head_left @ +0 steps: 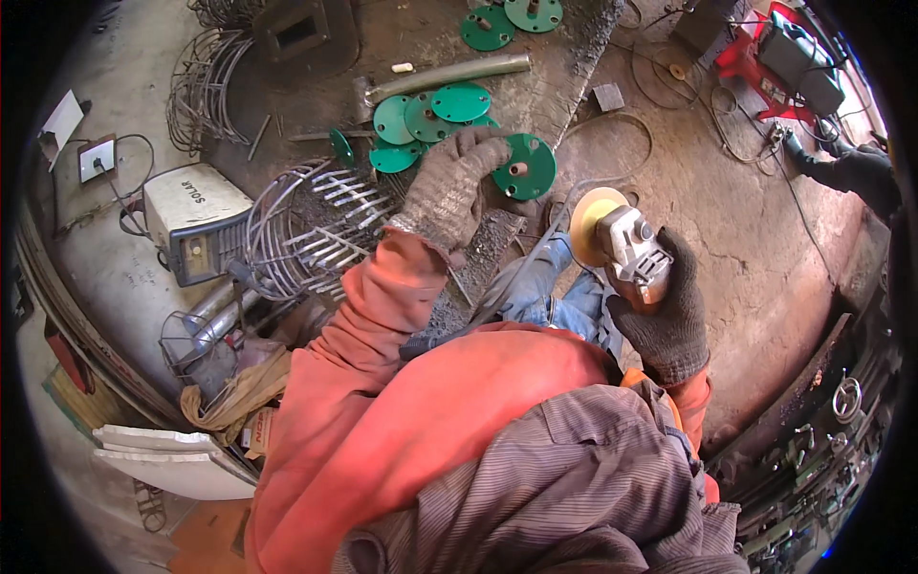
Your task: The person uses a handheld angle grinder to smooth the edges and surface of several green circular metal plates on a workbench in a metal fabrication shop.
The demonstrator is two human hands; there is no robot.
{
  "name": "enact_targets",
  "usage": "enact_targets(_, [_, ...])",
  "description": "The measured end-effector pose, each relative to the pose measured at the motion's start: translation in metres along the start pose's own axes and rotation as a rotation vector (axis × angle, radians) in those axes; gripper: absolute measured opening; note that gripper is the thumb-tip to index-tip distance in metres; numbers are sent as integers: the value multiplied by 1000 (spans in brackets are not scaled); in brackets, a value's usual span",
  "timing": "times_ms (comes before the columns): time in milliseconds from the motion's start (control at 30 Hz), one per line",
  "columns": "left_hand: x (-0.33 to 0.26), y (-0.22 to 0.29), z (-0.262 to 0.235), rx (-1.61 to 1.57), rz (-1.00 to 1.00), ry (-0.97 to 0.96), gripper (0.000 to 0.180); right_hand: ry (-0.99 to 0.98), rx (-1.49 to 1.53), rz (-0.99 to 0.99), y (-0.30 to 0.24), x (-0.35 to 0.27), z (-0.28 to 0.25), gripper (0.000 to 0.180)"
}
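My left hand, in a knitted grey-brown work glove, grips the edge of a round green metal plate. A short brown stub stands at the plate's middle, and small holes sit near its rim. My right hand, in a darker glove, is wrapped round the body of an angle grinder. The grinder's yellowish disc faces the plate, with a small gap between them. Whether the disc is spinning, I cannot tell. Beyond my left hand lies a loose pile of several similar green plates.
A metal pipe lies behind the pile, with two more green plates farther back. To the left are a wire cage and a boxy welding machine. Cables cross the floor at right, near a red-framed machine and another person's arm.
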State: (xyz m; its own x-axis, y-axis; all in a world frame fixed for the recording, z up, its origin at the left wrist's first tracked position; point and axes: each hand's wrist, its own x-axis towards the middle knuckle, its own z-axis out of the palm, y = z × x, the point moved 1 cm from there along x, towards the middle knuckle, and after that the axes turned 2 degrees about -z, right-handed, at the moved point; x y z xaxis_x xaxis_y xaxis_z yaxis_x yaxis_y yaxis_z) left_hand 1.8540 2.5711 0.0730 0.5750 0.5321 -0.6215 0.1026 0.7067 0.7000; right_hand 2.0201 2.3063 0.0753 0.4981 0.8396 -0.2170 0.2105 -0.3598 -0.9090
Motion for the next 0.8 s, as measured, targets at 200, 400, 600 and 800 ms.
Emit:
enact_targets(200, [1,-2,2,367,30,177,31,-60,23,18,-2,-3,7,94])
enact_targets(400, [6,-16,5,469,83,150,22,-115,-24,-92,-3,2,22,94])
enact_targets(600, [2,-14,1,617,12,168,21,-170,-34,-82,-8,9,26,94])
enact_targets(800, [2,-10,5,730,17,184,20,-178,-56,-94,-11,10,26,96])
